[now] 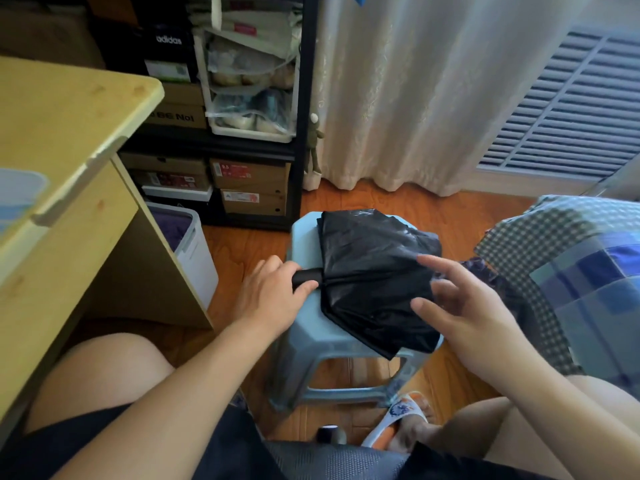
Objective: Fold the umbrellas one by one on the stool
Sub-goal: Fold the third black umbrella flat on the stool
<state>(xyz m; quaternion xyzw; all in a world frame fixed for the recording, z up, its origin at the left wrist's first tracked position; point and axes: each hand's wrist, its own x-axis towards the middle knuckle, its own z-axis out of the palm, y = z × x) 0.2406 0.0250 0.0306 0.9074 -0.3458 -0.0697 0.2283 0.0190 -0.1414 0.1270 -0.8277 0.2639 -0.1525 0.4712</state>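
- Wooden desk fills the left of the frame, shoe boxes stacked on shelves at top centre.
- Pale blue stool sits dead centre on the wood floor.
- Black umbrella lies collapsed across the stool top, canopy loose and rumpled.
- Your left hand grips the umbrella's handle, fingers curled round it.
- Your right hand hovers at the canopy's right edge, fingers spread, holding nothing.
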